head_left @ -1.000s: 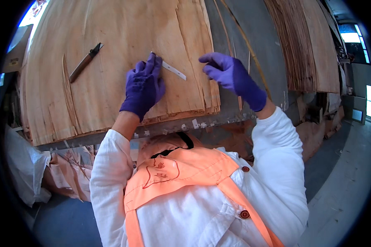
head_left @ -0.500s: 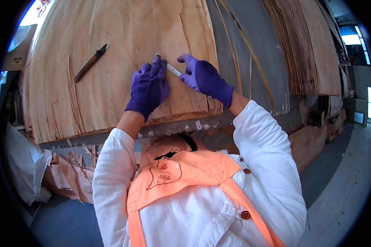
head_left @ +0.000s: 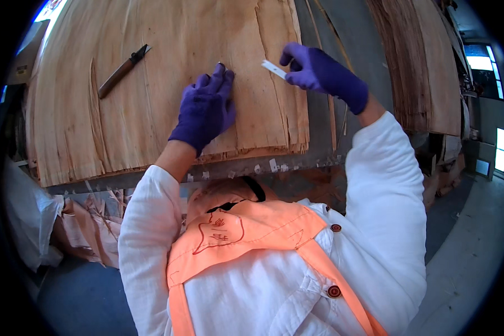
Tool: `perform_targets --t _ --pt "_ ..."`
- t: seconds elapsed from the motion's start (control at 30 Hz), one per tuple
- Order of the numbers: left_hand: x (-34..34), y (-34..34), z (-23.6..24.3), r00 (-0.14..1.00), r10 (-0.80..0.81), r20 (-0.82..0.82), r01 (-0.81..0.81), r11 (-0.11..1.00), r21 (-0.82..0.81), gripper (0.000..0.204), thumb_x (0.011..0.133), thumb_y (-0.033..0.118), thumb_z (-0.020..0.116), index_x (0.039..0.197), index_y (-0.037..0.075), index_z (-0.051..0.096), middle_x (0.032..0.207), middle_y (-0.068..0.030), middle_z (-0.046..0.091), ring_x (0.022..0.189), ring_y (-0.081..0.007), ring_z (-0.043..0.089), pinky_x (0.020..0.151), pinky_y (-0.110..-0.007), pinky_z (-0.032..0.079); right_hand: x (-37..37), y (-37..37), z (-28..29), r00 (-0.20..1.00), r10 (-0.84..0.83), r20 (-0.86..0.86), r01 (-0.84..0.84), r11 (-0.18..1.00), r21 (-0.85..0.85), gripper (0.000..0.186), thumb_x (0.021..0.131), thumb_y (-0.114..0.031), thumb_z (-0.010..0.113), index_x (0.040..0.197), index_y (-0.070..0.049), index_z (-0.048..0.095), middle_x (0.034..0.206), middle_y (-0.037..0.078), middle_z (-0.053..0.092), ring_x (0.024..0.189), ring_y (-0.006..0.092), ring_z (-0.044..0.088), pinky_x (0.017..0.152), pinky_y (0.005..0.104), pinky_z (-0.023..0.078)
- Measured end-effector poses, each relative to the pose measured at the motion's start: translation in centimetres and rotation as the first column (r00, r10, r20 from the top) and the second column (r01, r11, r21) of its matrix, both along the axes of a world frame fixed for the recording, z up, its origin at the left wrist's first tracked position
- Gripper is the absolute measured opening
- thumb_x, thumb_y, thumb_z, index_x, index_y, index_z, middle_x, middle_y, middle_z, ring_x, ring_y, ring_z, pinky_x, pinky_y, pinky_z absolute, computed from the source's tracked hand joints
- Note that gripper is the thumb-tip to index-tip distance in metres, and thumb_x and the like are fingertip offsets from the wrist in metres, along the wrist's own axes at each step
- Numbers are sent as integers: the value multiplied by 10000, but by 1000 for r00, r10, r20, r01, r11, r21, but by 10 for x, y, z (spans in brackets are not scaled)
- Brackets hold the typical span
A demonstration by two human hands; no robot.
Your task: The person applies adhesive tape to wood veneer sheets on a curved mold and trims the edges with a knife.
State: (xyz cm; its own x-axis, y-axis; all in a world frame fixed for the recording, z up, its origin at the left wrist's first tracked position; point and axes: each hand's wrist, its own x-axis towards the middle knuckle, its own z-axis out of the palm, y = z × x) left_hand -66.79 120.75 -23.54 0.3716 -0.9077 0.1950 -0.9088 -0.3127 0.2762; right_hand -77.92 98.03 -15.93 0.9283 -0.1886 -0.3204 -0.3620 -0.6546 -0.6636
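Observation:
On the wood veneer sheet (head_left: 168, 33) my left hand (head_left: 204, 109), in a purple glove, lies palm down. Its fingers point away from me, stretched out against the wood, and a tiny pale spot shows at the fingertips. My right hand (head_left: 325, 73), also gloved in purple, is over the sheet's right edge. Between its thumb and fingers it pinches a short white strip (head_left: 274, 69) with small dark dots, whose free end points left; what it is made of I cannot tell. Left of my hands lies a knife (head_left: 123, 73) with a brown handle and a dark collar, its tip pointing away.
Long splits run through the veneer near its right edge. Thin wood slivers (head_left: 329, 112) lie on the grey tabletop (head_left: 369, 73) to the right, before another veneer stack (head_left: 411, 73). White scraps stick along the table's front edge. Torn veneer and a plastic sheet (head_left: 25, 215) are at lower left.
My right hand has drawn away to the right and slightly farther off, carrying the white strip from beside the left hand. The left hand stays on the veneer, fingers now closer together.

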Motion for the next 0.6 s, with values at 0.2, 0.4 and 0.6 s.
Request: perform_targets --t 0.2,0.4,0.6 --pt "-20 42 11 961 -5 -275 -55 976 -210 483 730 133 615 1203 65 548 1236 -186 502 1088 -355 501 895 -433 422 -48 24 34 964 -261 -47 262 909 325 322 813 -78 626 1090 -2 480 734 29 542 626 77 512 565 230 426" --pt "-91 57 16 992 41 -118 -50 996 -74 472 768 257 634 1222 150 562 1242 -147 489 1123 -341 475 908 -462 397 -55 60 21 940 -342 -19 304 807 506 300 829 -72 617 1084 2 476 756 25 545 637 70 509 585 224 431" --pt "-94 58 -3 999 46 -12 -47 988 -145 412 771 262 629 1155 117 593 1211 -114 496 1115 -290 468 901 -453 400 -53 73 8 942 -334 -29 292 776 559 287 832 -83 626 1076 -14 490 772 13 545 652 60 507 594 220 434"
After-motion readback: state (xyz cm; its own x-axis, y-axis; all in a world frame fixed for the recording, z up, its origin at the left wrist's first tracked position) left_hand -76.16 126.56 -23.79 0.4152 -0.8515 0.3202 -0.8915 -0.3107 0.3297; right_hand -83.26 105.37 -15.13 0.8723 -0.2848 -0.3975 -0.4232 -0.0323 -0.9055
